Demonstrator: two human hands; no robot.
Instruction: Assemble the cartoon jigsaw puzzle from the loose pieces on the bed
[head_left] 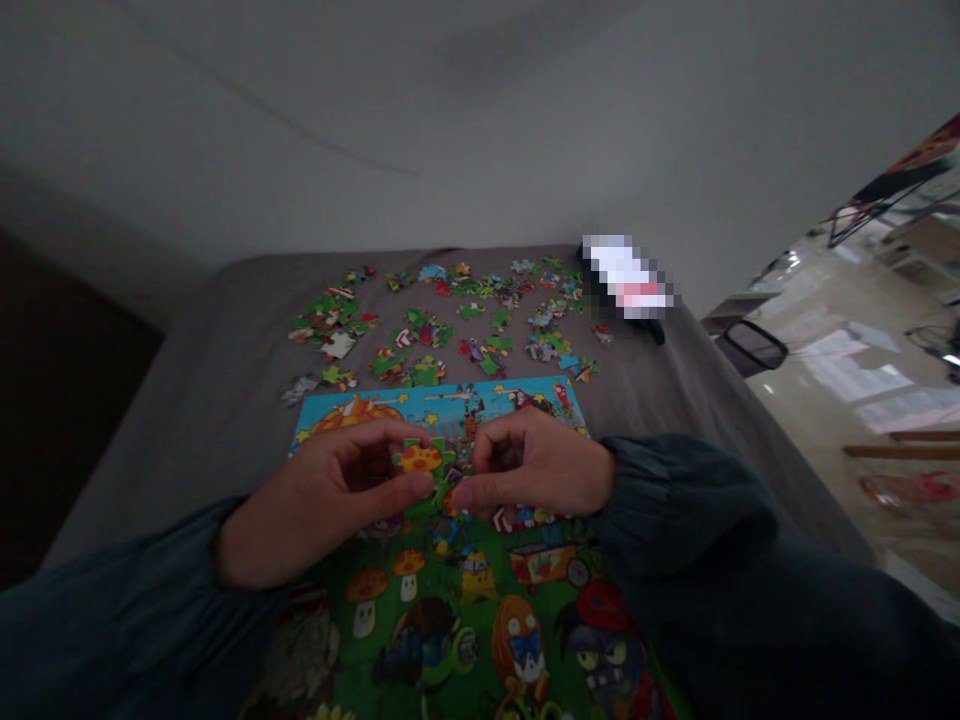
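My left hand [330,490] pinches a green jigsaw puzzle piece [420,458] bearing an orange, spotted mushroom cap. Close on its right, my right hand [536,465] has curled fingers, its thumb tip against a small orange and green bit; what it grips is partly hidden. Both hands are over a colourful cartoon puzzle picture [427,620], blue along the far edge and green nearer me. Mushrooms, a nut figure and a cart are printed on it. The hands and sleeves cover its middle and sides.
Loose puzzle pieces [424,328] lie scattered and in small heaps beyond the picture, on a grey cloth [217,400]. A phone-like device with a blurred bright screen [626,280] stands at the back right. A pale wall [420,130] rises behind; the cloth's right edge drops towards the floor.
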